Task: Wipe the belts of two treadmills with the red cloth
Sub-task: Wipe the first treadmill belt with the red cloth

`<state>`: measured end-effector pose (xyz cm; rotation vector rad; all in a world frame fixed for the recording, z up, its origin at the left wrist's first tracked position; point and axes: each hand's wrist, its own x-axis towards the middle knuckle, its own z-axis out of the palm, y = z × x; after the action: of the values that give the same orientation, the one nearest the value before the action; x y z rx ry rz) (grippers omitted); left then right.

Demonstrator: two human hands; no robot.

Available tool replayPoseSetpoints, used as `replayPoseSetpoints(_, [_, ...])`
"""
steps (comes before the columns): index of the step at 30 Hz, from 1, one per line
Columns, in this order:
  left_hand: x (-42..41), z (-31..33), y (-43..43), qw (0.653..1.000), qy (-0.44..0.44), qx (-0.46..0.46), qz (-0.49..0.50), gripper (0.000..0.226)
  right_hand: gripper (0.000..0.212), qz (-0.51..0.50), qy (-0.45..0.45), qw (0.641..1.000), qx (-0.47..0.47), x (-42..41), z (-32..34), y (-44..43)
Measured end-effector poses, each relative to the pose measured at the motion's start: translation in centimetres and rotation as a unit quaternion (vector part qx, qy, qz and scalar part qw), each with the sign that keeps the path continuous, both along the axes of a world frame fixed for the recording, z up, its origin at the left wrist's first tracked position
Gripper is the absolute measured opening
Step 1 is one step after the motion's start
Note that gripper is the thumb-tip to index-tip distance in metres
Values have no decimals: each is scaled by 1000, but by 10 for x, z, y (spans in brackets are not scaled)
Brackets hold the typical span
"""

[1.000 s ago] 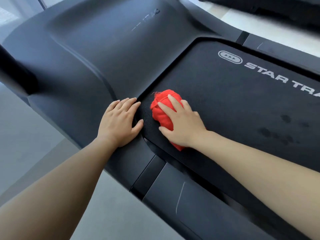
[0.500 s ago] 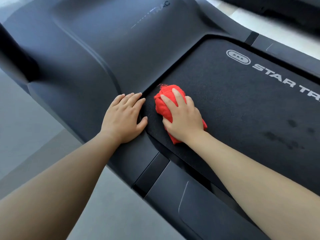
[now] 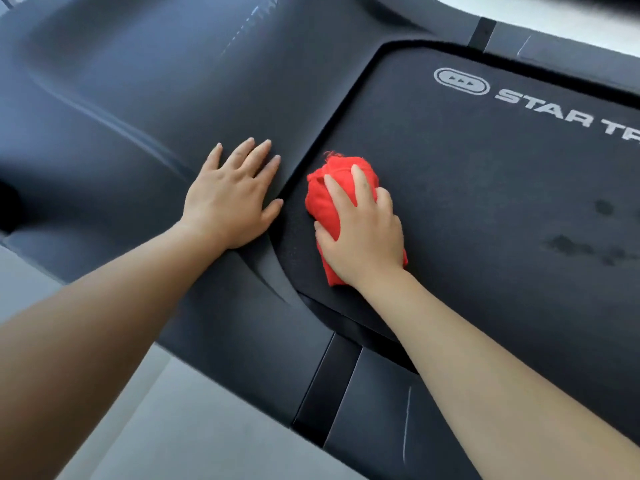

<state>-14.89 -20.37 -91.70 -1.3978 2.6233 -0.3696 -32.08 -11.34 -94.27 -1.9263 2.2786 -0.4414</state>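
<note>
two hands are on the first treadmill: the left hand (image 3: 232,199) lies flat, fingers spread, holding nothing, on the smooth matte hood (image 3: 156,81). the right hand (image 3: 363,233) presses the bunched red cloth (image 3: 329,188) down, fingers partly curled over it. over the last second the cloth has barely crept from the belt (image 3: 485,202)'s front corner, so wiping looks only just begun. the belt is dark and finely grainy. dull blotches (image 3: 568,244) lie well apart, unreached.

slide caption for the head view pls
Right hand grips a bunched red cloth on the treadmill belt; left hand rests flat on the front cover.
</note>
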Motion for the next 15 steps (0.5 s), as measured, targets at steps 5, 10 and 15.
replayPoseSetpoints(5, [1, 2, 1, 1000, -3, 7, -12, 71, 70, 33, -22, 999, 32, -8, 4, 18])
replayPoseSetpoints(10, [1, 3, 2, 1000, 5, 17, -7, 70, 62, 26, 5, 999, 30, -9, 3, 2])
replayPoseSetpoints(15, [7, 5, 5, 1000, 20, 13, -8, 69, 60, 24, 10, 999, 24, -8, 1, -27])
